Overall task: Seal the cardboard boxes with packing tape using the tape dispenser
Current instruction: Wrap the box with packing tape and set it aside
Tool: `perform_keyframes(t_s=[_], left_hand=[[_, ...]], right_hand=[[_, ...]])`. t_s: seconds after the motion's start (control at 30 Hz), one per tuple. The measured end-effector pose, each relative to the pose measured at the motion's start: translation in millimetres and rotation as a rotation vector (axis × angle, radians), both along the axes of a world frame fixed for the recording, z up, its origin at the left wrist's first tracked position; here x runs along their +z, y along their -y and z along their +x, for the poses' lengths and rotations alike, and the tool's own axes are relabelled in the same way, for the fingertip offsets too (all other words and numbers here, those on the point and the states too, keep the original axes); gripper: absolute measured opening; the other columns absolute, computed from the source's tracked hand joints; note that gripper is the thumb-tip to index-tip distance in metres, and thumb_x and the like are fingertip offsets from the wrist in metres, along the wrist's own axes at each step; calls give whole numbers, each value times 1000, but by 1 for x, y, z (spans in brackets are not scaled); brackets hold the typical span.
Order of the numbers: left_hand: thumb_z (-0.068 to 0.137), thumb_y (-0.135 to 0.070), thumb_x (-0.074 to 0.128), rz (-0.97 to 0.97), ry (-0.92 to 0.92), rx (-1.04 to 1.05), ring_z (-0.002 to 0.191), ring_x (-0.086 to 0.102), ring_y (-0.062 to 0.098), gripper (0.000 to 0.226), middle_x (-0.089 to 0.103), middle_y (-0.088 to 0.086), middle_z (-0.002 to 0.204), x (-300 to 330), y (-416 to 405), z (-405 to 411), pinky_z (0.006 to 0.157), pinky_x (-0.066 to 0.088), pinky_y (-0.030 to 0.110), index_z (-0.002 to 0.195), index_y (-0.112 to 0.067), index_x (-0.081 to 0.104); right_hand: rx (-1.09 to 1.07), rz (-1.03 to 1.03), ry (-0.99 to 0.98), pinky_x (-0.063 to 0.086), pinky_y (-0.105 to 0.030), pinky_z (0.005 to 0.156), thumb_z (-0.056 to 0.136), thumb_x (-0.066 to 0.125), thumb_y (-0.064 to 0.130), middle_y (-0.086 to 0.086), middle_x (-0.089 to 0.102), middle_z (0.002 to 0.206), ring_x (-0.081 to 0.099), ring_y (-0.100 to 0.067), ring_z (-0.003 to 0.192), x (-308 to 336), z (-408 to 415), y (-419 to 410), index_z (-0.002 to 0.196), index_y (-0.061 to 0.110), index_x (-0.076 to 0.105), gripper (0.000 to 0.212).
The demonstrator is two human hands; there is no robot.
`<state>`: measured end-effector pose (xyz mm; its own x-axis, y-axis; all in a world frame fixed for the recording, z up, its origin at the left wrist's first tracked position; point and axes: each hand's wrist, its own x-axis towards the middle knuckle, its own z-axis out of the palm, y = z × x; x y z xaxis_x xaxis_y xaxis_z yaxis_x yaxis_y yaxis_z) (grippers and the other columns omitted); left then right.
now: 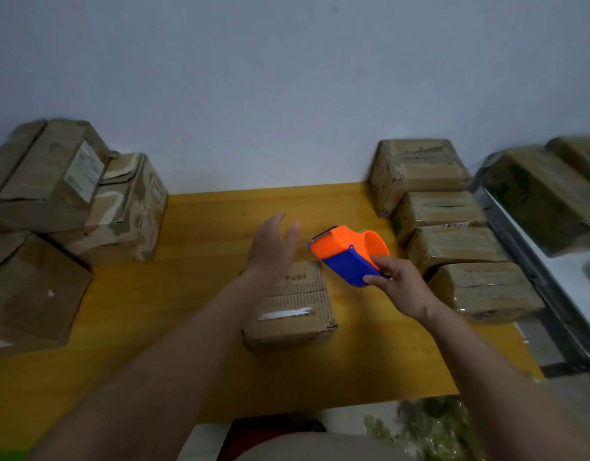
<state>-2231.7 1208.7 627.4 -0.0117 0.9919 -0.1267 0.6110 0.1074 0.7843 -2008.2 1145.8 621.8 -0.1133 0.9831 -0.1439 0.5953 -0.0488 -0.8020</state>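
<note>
A small cardboard box (292,307) lies in the middle of the yellow table (203,294), with a white strip across its top. My right hand (398,287) grips the blue handle end of an orange and blue tape dispenser (348,252), held in the air just above the box's far right corner. My left hand (273,247) hovers flat and open over the box's far left side, fingers apart, holding nothing. The forearm hides part of the box's left edge.
A row of several taped boxes (453,227) lines the table's right side. Larger worn boxes (64,201) are stacked at the left. A metal shelf (533,261) with more parcels stands at the far right. A wall (287,78) rises behind the table.
</note>
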Motion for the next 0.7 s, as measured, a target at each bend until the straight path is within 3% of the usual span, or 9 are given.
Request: perform_keyframes(t_s=[0.1,0.17,0.23,0.33,0.43,0.5,0.57,0.7], left_hand=[[106,-30,31,-135,330,-75,124,53,22,44,56,12,134,29,-17,5,102,36,23,130,-3,56],[106,-26,31,-194,381,-183,96,66,17,43,67,16,116,38,-14,0,91,49,23,110,-4,68],[105,-25,36,-243,385,-213,89,66,18,38,70,14,106,42,-10,-8,94,49,32,97,-11,70],[103,-25,38,-416,511,-223,90,64,20,36,70,12,101,43,-4,-19,97,46,38,97,-7,69],[100,-23,40,-579,720,-188,84,67,17,31,72,7,94,41,4,-29,79,54,32,100,-6,66],[97,-19,46,-638,831,-114,77,69,13,23,74,1,86,37,9,-35,70,56,29,96,-9,66],[95,-16,51,-671,892,-51,77,68,13,15,73,0,84,30,15,-39,73,57,30,95,-10,65],[95,-6,54,-631,837,63,69,66,10,13,70,1,77,17,25,-43,67,57,27,100,-8,66]], right_hand=[[148,-51,-38,47,-18,78,87,63,1,-9,70,97,63,-16,88,23,0,-2,102,7,68,17],[191,-101,-56,49,-24,81,88,62,-1,-13,69,95,64,-17,87,30,1,-4,100,1,67,14],[194,-176,-102,51,-29,79,88,61,-1,-16,68,91,64,-18,84,33,3,-6,98,-5,65,11],[186,-307,-165,47,-28,68,82,70,15,-14,66,82,61,-17,74,35,1,-11,92,-10,62,28],[219,-398,-251,48,-31,71,72,72,32,-17,68,88,62,-21,77,35,-4,-11,99,-13,61,54],[248,-439,-317,48,-32,72,74,69,34,-18,68,92,61,-24,79,35,-8,-11,104,-12,58,56],[293,-449,-306,43,-38,74,77,68,32,-23,63,94,56,-30,81,36,-11,-15,107,-15,53,58],[381,-540,-304,53,-34,73,82,66,29,-24,69,99,65,-29,81,40,-21,-21,111,-7,59,47]])
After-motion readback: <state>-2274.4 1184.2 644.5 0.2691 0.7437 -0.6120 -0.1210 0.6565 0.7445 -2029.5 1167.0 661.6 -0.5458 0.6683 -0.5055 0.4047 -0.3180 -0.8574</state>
